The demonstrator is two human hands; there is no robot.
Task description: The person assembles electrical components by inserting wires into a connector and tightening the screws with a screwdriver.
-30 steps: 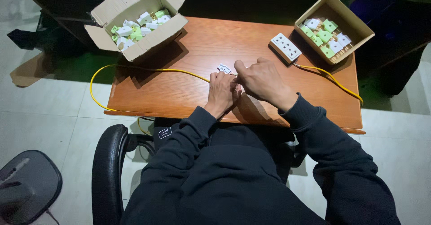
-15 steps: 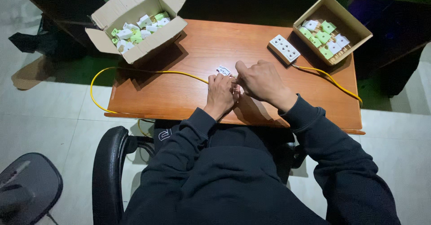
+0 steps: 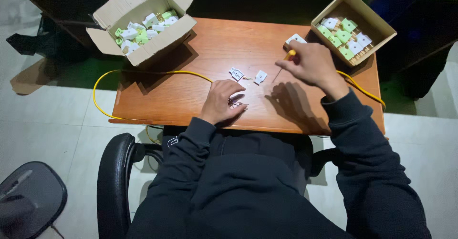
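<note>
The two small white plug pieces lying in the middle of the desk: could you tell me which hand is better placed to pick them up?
Probably the left hand: it rests on the desk just below the white pieces. The right hand already holds a yellow-handled screwdriver.

Light falls from above onto the wooden table [image 3: 200, 96], bright at centre, while the room beyond twelve o'clock is nearly black. Hard shadows spread toward six o'clock. The picture is slightly soft, edges curved.
</note>
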